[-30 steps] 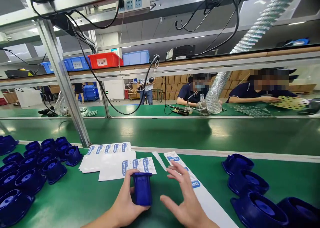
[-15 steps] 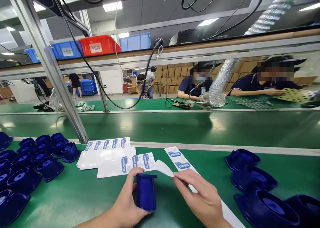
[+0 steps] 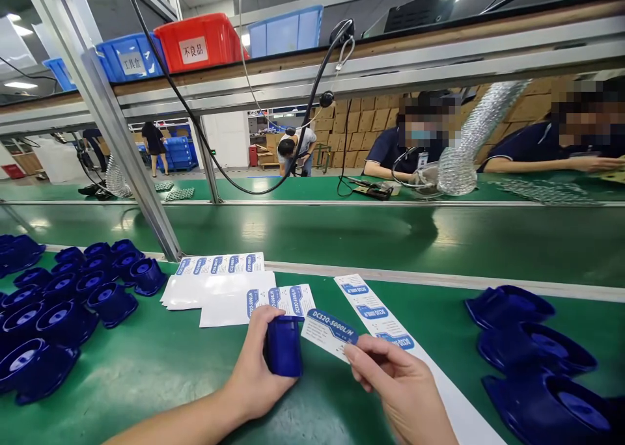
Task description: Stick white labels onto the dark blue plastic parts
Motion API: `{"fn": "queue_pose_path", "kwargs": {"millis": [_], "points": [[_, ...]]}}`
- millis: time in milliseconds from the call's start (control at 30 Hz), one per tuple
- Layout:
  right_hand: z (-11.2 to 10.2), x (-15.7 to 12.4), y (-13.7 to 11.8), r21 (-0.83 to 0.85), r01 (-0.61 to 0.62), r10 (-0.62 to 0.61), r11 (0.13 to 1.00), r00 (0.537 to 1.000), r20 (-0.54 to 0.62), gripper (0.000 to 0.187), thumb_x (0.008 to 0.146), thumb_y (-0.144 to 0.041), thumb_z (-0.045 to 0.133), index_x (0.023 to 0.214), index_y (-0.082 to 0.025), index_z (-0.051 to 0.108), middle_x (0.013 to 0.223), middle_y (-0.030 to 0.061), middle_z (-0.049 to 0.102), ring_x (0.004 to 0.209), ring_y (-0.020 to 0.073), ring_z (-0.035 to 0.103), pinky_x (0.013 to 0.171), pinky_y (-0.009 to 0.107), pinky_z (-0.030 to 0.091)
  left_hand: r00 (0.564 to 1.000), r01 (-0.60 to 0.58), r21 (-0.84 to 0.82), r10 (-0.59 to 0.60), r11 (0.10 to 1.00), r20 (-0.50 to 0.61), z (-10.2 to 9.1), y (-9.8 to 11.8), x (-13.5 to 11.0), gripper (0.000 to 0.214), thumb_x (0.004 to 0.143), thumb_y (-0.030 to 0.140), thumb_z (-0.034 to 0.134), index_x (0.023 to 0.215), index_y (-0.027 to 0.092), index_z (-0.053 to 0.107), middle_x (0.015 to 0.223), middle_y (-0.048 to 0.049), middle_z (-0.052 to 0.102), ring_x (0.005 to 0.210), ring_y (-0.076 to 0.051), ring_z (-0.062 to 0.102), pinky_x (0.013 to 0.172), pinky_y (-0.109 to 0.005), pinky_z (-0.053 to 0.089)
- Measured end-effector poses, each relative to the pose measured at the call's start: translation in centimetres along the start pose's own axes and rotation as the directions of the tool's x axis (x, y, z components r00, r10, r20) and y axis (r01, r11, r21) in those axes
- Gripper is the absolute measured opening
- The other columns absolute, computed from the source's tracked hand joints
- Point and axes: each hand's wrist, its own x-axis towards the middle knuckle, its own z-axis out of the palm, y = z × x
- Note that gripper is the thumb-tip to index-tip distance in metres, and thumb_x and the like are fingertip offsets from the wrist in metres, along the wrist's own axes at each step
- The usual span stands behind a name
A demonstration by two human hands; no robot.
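Note:
My left hand is wrapped round a dark blue plastic housing, thumb and fingers on its left side and ends. Its smooth curved side faces right. Between the thumb and fingers of my right hand is a blue-and-white printed label, pinched at its right end. The print reads "DC520-5000L/H" and faces me. The label's left end is close beside the housing; I cannot tell if they touch. Behind the label lies a label strip, partly covered by my right hand.
Label sheets lie in a pile behind my left hand. Several blue housings stand at left and right. A metal post rises at left; a shelf holds a red bin. Co-workers sit across the green bench.
My right hand has turned the label so its printed face shows; before, only its white side was visible. The housing stays in my left hand. The camera view has shifted.

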Motion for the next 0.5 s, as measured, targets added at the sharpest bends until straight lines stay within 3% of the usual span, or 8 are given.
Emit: {"fn": "queue_pose_path", "kwargs": {"millis": [33, 100, 233, 333, 500], "points": [[0.2, -0.1, 0.1, 0.043, -0.083, 0.083, 0.996, 0.997, 0.01, 0.039, 0.076, -0.056, 0.089, 0.076, -0.019, 0.076, 0.058, 0.0031, 0.062, 0.053, 0.0149, 0.055, 0.048, 0.025, 0.047, 1.0, 0.007, -0.009, -0.007, 1.0, 0.002, 0.1, 0.0, -0.1, 0.083, 0.07, 0.006, 0.073, 0.141, 0.039, 0.044, 0.143, -0.0049, 0.042, 0.133, -0.031, 0.05, 0.115, -0.055, 0.044], [0.3, -0.1, 0.4, 0.075, -0.114, 0.112, 0.991, 0.993, 0.024, 0.042, 0.073, -0.058, 0.091, 0.078, -0.019, 0.076, 0.064, 0.0047, 0.064, 0.054, 0.0139, 0.053, 0.048, 0.026, 0.047, 1.0, 0.03, -0.028, -0.029, 0.999, 0.01, 0.2, 0.0, -0.3, 0.084, 0.069, 0.005, 0.072, 0.141, 0.038, 0.044, 0.142, -0.0048, 0.043, 0.131, -0.031, 0.052, 0.116, -0.055, 0.043], [0.0, 0.4, 0.5, 0.027, 0.033, -0.034, 0.999, 0.999, 0.005, 0.035, 0.075, -0.055, 0.09, 0.079, -0.021, 0.08, 0.092, 0.01, 0.071, 0.06, 0.0149, 0.055, 0.047, 0.028, 0.046, 0.998, 0.059, -0.034, -0.058, 0.998, 0.017, 0.5, 0.3, -0.7, 0.081, 0.07, 0.005, 0.07, 0.14, 0.037, 0.043, 0.137, -0.0044, 0.044, 0.125, -0.029, 0.054, 0.116, -0.055, 0.042], [0.2, 0.3, -0.4, -0.001, 0.05, -0.05, 0.999, 0.998, -0.036, 0.034, 0.073, -0.054, 0.09, 0.075, -0.022, 0.079, 0.083, 0.0071, 0.068, 0.062, 0.0164, 0.056, 0.054, 0.031, 0.047, 0.999, 0.052, -0.02, -0.052, 0.998, -0.008, 0.4, 0.4, -0.6, 0.079, 0.072, 0.006, 0.069, 0.14, 0.037, 0.043, 0.138, -0.0043, 0.044, 0.128, -0.03, 0.052, 0.116, -0.055, 0.041], [1.0, -0.3, -1.7, 0.02, -0.195, 0.195, 0.981, 0.981, 0.026, 0.05, 0.065, -0.065, 0.092, 0.073, -0.019, 0.076, 0.057, 0.0014, 0.058, 0.055, 0.0149, 0.05, 0.056, 0.03, 0.04, 0.996, 0.087, -0.048, -0.089, 0.995, -0.03, 0.2, 0.3, 0.0, 0.081, 0.07, 0.005, 0.069, 0.14, 0.036, 0.044, 0.139, -0.0046, 0.045, 0.128, -0.031, 0.054, 0.117, -0.055, 0.041]]}}
